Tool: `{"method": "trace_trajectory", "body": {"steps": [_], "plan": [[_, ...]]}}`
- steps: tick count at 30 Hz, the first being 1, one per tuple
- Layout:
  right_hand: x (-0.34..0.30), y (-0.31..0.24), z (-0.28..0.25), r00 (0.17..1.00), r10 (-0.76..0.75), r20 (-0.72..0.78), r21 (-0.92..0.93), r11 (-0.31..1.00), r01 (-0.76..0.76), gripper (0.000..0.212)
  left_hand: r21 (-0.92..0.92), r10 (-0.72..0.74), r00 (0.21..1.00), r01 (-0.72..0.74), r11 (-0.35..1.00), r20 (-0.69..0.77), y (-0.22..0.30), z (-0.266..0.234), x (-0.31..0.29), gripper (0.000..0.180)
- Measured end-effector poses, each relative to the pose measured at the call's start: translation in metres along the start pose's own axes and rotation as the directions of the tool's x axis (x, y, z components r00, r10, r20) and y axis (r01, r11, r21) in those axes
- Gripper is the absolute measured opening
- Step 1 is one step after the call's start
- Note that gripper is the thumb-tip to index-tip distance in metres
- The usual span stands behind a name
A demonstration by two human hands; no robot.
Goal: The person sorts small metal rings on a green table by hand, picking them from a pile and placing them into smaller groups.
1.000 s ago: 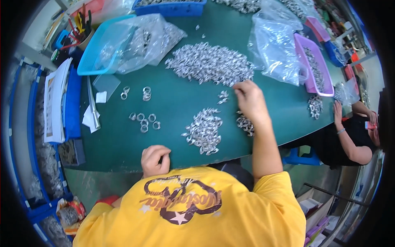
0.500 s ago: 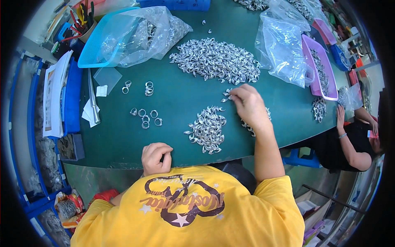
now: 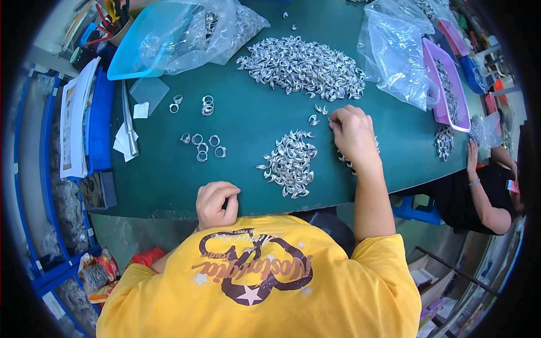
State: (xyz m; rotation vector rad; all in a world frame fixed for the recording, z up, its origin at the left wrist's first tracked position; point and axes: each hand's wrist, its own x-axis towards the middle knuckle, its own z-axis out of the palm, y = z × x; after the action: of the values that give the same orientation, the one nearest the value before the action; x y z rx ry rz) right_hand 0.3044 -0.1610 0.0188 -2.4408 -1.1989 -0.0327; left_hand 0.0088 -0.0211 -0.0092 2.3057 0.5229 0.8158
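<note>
Curled at the table's near edge, my left hand (image 3: 217, 204) rests closed, with nothing showing in it. My right hand (image 3: 356, 134) is over the table with thumb and fingertips pinched together; a small silver bit shows at their tips. Just left of those fingertips lie a few loose crescent-shaped metal pieces (image 3: 314, 120). Beyond them spreads a large heap of the same silver crescents (image 3: 301, 67). A smaller crescent pile (image 3: 289, 166) sits between my hands. Another small pile (image 3: 345, 160) is partly hidden by my right hand and wrist.
Several silver rings (image 3: 202, 151) stand in groups on the green table (image 3: 236, 141). A tapered metal rod (image 3: 129, 121) lies at left. A turquoise basket (image 3: 132, 56) with a plastic bag is at far left. At right are clear bags (image 3: 394, 62), a pink basket (image 3: 462, 115) and another person's hand (image 3: 472, 155).
My right hand has drawn slightly away to the right from the loose crescents, which now show uncovered. The whole view has shifted a little. My left hand stays at the edge.
</note>
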Motion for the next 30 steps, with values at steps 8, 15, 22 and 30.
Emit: {"method": "trace_trajectory", "body": {"steps": [8,15,22,30], "plan": [[-0.007,-0.022,-0.012,0.996,0.048,0.075,0.384,0.92,-0.073,0.006,0.006,0.009,1.0,-0.009,1.0,-0.017,0.001,0.0,0.0,0.015],[-0.002,-0.02,0.01,0.983,-0.149,-0.109,0.246,0.954,0.172,0.007,-0.006,0.015,1.0,-0.015,1.0,-0.009,0.002,0.0,0.002,0.015],[-0.007,-0.008,-0.001,0.996,-0.091,0.013,0.208,0.974,0.086,0.005,0.005,0.011,1.0,-0.011,1.0,-0.015,0.002,0.0,0.001,0.015],[-0.007,-0.019,0.007,0.998,-0.047,-0.052,0.104,0.993,0.052,0.011,0.002,0.02,1.0,-0.02,1.0,-0.006,0.001,0.0,0.002,0.015]]}}
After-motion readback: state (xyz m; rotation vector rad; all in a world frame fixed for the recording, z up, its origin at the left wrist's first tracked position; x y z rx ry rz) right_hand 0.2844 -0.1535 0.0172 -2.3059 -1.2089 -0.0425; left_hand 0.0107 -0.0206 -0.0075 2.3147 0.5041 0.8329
